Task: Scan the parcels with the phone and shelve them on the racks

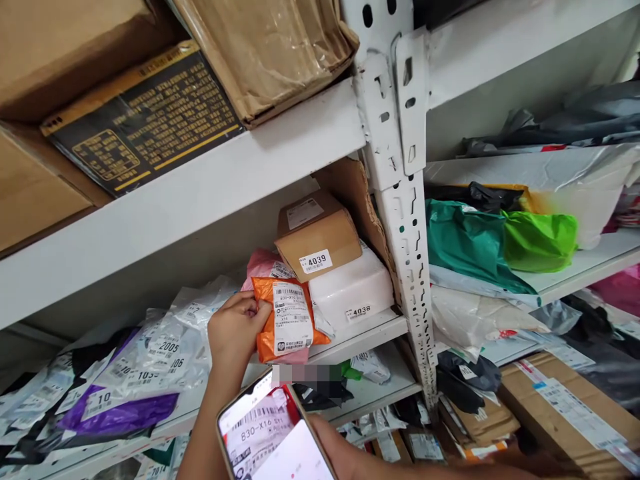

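Observation:
Pinched at its left edge, an orange plastic mailer (pixel 267 333) with a white label is in my left hand (pixel 237 323), whose fingers are closed on it. My right hand (pixel 327 437) is wrapped around a smartphone (pixel 273 433), held low in front of the mailer. The phone's screen shows a close view of a label reading "830-X16". Behind the mailer, a pink package (pixel 261 260) is partly hidden. To its right, a brown carton (pixel 320 233) marked 4039 lies on a white package (pixel 355 287) marked 4038.
A white metal shelf beam (pixel 200 193) crosses above my hands, and a perforated upright post (pixel 400 200) stands to the right. Clear bags (pixel 160 347) and a purple bag (pixel 120 410) are piled at left. Green packages (pixel 465 233) and a large carton (pixel 565 407) are at right.

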The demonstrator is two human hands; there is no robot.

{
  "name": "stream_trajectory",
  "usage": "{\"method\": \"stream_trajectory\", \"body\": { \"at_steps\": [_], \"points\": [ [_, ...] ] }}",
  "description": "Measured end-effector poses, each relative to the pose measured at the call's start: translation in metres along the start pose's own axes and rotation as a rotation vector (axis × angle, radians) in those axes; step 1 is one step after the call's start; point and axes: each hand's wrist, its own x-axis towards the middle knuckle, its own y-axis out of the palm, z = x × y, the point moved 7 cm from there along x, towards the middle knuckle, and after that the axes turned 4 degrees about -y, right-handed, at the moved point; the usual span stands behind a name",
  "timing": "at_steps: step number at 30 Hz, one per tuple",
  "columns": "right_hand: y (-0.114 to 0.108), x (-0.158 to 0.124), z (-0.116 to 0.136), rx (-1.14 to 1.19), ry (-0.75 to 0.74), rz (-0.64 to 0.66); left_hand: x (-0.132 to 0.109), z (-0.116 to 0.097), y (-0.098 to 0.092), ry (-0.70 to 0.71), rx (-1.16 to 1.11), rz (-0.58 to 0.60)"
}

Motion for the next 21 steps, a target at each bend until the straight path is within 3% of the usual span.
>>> {"method": "stream_trajectory", "body": {
  "at_steps": [8, 10, 12, 15, 17, 19, 21],
  "points": [
    [0.003, 0.003, 0.004, 0.125, 0.039, -0.067, 0.008, -0.007, 0.0, -0.108, 0.034, 0.037],
    [0.002, -0.001, 0.01, 0.153, 0.085, -0.066, 0.012, -0.019, -0.001, -0.049, 0.055, 0.065],
    [0.003, -0.009, 0.019, 0.171, 0.14, -0.041, 0.012, -0.04, 0.002, 0.108, 0.032, 0.179],
    [0.005, -0.026, 0.041, 0.184, 0.13, 0.011, 0.0, -0.066, 0.013, 0.268, 0.101, 0.4],
    [0.006, -0.038, 0.057, 0.169, 0.065, 0.029, -0.01, -0.077, 0.024, 0.295, 0.244, 0.467],
    [0.008, -0.048, 0.067, 0.146, 0.024, 0.023, -0.018, -0.085, 0.04, 0.276, 0.382, 0.466],
    [0.006, -0.056, 0.072, 0.119, -0.008, -0.014, -0.023, -0.09, 0.054, 0.229, 0.453, 0.394]
  ]
}}
